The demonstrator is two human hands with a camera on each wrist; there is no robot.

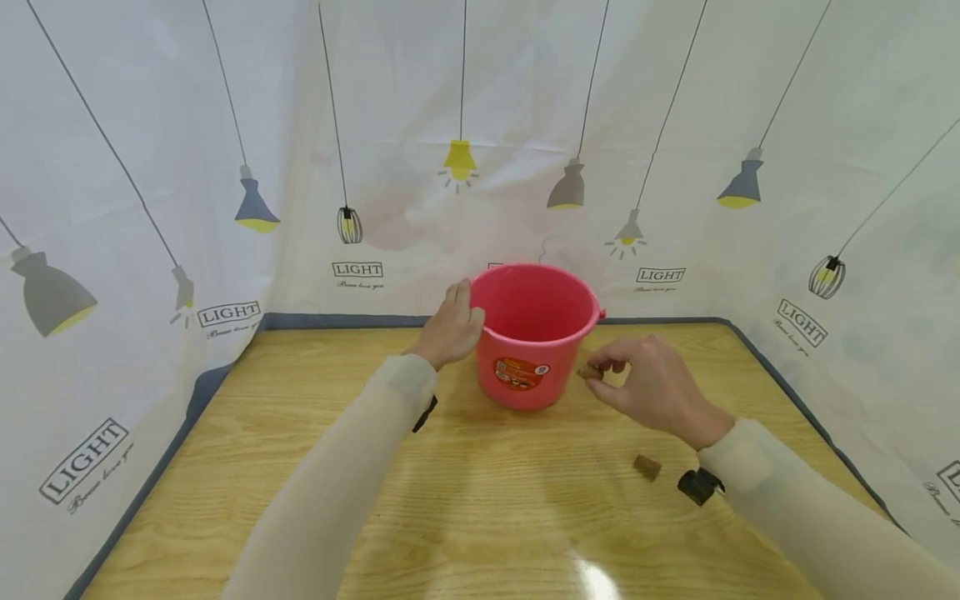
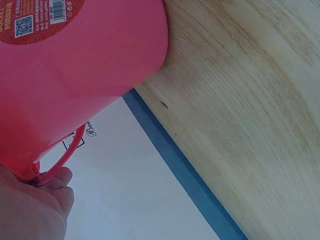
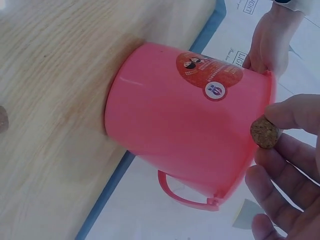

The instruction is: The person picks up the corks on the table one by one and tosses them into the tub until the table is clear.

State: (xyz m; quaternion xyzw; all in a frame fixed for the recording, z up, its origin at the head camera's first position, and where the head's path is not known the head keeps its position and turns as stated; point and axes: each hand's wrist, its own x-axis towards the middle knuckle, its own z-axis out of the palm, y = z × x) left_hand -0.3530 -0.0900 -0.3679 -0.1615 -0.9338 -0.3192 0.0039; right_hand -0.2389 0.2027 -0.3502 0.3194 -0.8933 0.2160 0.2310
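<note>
A pink bucket (image 1: 558, 367) with an orange label stands upright on the wooden table. My left hand (image 1: 452, 329) grips its left rim, the fingers by the handle joint; the curved handle (image 2: 62, 159) hangs there in the left wrist view. Just right of the bucket, my right hand (image 1: 660, 387) pinches a brown cork (image 3: 265, 132) between thumb and fingers, its round speckled end showing. In the right wrist view this cork overlaps the bucket's rim. A second cork (image 1: 647, 467) lies on the table, nearer to me, below the right hand.
The wooden table (image 1: 420, 517) has a dark blue edge strip (image 1: 337, 320) along the back and sides. White cloth walls (image 1: 420, 75) printed with hanging lamps rise behind it and on both sides. The bucket stands near the back wall.
</note>
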